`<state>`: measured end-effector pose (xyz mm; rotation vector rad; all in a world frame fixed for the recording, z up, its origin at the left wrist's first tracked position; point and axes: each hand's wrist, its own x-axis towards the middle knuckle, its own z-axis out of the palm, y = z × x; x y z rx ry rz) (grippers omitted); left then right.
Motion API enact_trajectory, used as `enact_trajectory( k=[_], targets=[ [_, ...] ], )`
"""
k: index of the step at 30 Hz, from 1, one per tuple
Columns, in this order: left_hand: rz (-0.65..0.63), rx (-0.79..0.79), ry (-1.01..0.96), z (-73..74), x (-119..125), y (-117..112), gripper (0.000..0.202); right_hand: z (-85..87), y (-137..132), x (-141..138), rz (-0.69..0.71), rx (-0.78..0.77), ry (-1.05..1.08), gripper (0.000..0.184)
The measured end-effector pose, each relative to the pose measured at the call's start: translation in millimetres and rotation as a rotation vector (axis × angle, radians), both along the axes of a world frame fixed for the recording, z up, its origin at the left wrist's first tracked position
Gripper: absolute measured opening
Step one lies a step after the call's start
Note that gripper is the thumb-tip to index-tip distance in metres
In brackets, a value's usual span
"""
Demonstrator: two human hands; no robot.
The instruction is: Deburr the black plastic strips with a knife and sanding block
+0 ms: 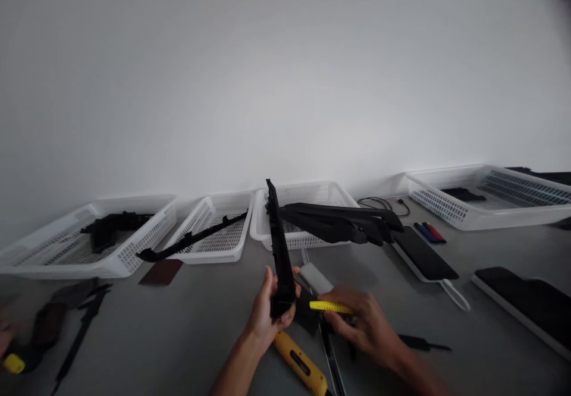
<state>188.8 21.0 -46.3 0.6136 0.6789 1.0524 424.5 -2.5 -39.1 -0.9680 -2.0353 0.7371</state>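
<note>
My left hand (270,310) is wrapped round the lower end of a long black plastic trim piece (280,253), which stands nearly upright. Between the fingers of my right hand (368,324) is a slim tool with a yellow ribbed handle (331,307), held just right of the trim piece; its working tip is not visible. Under my hands lie a yellow-bodied tool with a dark panel (301,363), a dark flat piece (307,313) and a grey-white block (315,278). A black pointed tool (423,343) rests right of my right hand.
Black trim pieces (334,220) lie across a white basket (263,229); another strip (191,239) leans over a smaller basket (214,258). More baskets (129,259) (464,214) stand left and right. Phones (423,253) are at right. Another person's hand (5,330) is at far left.
</note>
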Motion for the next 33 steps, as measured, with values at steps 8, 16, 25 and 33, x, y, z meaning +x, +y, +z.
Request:
enact_trajectory(
  k=[8,16,25,33],
  targets=[
    [-0.010,-0.012,-0.030,2.7,-2,1,0.074,4.5,0,3,0.006,0.014,0.010,0.023],
    [0.055,-0.003,0.147,-2.1,5,-3,0.091,3.9,1,1,-0.040,-0.051,-0.016,0.030],
    [0.083,0.015,0.255,-5.7,6,-4,0.097,1.6,0,1,-0.037,-0.063,-0.054,0.029],
    [0.123,0.091,0.346,-5.8,9,-8,0.098,4.1,1,4,-0.039,-0.042,-0.038,0.025]
  ],
)
